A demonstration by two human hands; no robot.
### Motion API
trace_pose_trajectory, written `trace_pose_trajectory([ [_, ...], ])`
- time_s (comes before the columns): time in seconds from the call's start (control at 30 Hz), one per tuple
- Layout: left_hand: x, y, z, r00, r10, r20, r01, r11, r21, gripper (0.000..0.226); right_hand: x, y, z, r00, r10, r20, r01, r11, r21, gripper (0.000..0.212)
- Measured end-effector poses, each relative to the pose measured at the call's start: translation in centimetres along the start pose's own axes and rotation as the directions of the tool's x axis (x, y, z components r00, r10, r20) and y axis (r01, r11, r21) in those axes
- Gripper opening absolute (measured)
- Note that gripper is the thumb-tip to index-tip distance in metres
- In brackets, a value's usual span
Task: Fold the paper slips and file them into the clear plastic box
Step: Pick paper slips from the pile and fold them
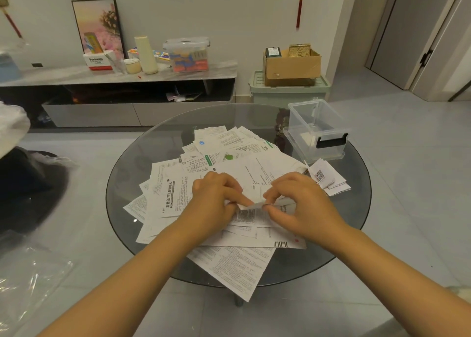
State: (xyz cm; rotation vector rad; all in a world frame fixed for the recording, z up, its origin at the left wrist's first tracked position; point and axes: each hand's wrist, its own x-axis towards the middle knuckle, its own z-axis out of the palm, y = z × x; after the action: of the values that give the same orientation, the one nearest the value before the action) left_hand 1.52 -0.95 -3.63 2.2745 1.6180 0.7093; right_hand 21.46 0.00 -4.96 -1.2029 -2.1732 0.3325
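Observation:
A printed paper slip point(251, 215) is held just above the pile in the middle of the round glass table point(356, 222). My left hand point(214, 199) pinches its left end and my right hand point(300, 204) pinches its upper edge from the right. Under them lies a spread pile of paper slips point(229, 163) covering most of the table. The clear plastic box point(317, 130) stands open at the table's far right, with a few folded slips in its bottom. Some folded slips point(328, 179) lie beside it, nearer to me.
A long sheet point(234, 267) hangs over the table's near edge. Behind the table are a low cabinet point(122, 76) with boxes and jars, and a green bin point(288, 89) with a cardboard box on top. Clear plastic wrap point(28, 285) lies on the floor at left.

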Motion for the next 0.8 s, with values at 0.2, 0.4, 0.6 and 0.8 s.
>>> trace_pose_trajectory([
  [0.2, -1.4, 0.7, 0.0, 0.972, -0.16, 0.175, 0.186, 0.972, -0.143, 0.022, -0.3, -1.6, 0.3, 0.992, 0.122, 0.034, -0.127, 0.963, 0.236, 0.01],
  [0.4, -1.6, 0.4, 0.4, 0.952, -0.301, 0.048, 0.305, 0.932, -0.196, 0.011, 0.4, -1.1, 1.7, 0.941, 0.31, 0.135, -0.334, 0.912, 0.238, 0.048],
  [0.6, -1.7, 0.0, 1.0, 0.97, -0.243, 0.027, 0.244, 0.96, -0.136, 0.078, 0.3, -0.8, 2.2, 0.975, 0.18, 0.13, -0.172, 0.982, -0.071, 0.048],
  [0.8, -1.4, -0.5, 0.7, 1.0, -0.002, 0.015, 0.0, 0.991, 0.136, 0.036, 0.1, -0.4, 2.0, 0.959, -0.032, 0.281, 0.094, 0.973, -0.21, 0.04],
])
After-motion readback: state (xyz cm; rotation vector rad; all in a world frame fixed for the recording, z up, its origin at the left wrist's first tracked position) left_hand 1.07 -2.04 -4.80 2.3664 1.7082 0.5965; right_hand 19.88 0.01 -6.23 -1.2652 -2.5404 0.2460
